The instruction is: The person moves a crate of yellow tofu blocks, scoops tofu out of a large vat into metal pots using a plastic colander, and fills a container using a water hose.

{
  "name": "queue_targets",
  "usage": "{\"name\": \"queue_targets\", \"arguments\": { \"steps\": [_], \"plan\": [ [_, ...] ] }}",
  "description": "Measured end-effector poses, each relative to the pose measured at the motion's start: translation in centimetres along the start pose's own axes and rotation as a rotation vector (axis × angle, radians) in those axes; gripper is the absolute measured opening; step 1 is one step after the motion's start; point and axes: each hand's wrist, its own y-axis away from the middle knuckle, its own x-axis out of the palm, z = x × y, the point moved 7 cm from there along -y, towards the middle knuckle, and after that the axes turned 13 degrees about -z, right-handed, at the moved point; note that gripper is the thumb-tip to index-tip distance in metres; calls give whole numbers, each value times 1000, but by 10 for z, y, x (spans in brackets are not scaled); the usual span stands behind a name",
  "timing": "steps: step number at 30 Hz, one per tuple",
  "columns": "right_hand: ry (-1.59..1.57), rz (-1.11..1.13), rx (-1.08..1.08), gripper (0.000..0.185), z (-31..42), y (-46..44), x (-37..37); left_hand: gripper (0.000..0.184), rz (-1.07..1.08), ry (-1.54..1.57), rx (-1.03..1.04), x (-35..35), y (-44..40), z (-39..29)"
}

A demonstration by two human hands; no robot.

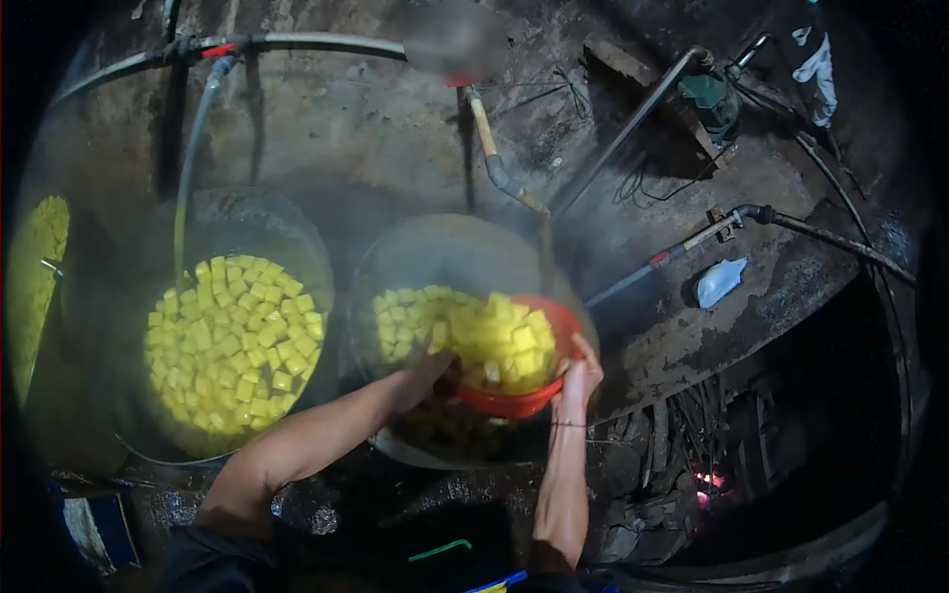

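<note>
A red plastic basket (509,403) is tilted over the right-hand round vat (430,242), heaped with yellow cubes (529,341) that look like tofu pieces. My right hand (581,374) grips its right rim, with fingers on the outside. On its left side my left hand (427,378) is closed at the rim, partly hidden by steam and blur. More yellow cubes (400,316) float in the vat behind the basket. Under the basket the vat's contents are dark and hard to make out.
A second round vat (311,247) full of yellow cubes (237,336) stands left, with a hose (188,168) reaching into it. A pipe (502,178) comes down above the right vat. Steam hangs around. Glowing embers (708,484) show at lower right.
</note>
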Motion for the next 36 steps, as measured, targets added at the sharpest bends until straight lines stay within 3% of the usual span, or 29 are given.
{"name": "queue_targets", "arguments": {
  "steps": [7,9,10,13,15,18,19,20,22,23,24,25,26,27,32,36],
  "plan": [
    [230,-16,139,47,-110,-46,-33,38,51,-306,28,27,-83,95],
    [331,126,-111,44,-138,-56,-32,39,63,-537,179,49,-85,104],
    [345,121,-99,44,-143,-56,-33,40,58,-663,280,60,-86,107],
    [588,409,-269,38,-148,-56,5,41,-37,-994,520,87,-102,114],
    [736,616,-374,35,-158,-44,24,43,-152,-1162,539,83,-126,120],
    [805,550,-485,37,-214,-70,22,45,-432,-1329,405,43,-186,124],
    [828,525,-520,38,-213,-73,22,45,-565,-1334,344,20,-209,128],
    [756,548,-527,44,-164,-63,29,46,-716,-1261,312,-6,-233,133],
    [685,569,-542,50,-102,-48,33,48,-836,-777,431,-45,-234,111],
    [551,533,-255,43,-97,-45,23,49,-865,-614,473,-57,-233,93],
    [413,493,28,37,-96,-40,12,38,-817,-768,117,-58,-222,76],
    [414,497,24,37,-80,-35,7,31,-681,-962,-230,-56,-206,62],
    [562,500,-16,38,-68,-31,-3,32,-687,-989,-278,-69,-206,65],
    [710,501,-56,40,-63,-29,-15,34,-722,-967,-268,-81,-209,69],
    [671,494,-69,45,-93,-25,-77,40,-821,-852,-233,-129,-209,79],
    [793,540,-109,51,-68,8,-56,46,-831,-749,-134,-117,-201,62]
  ]
}}
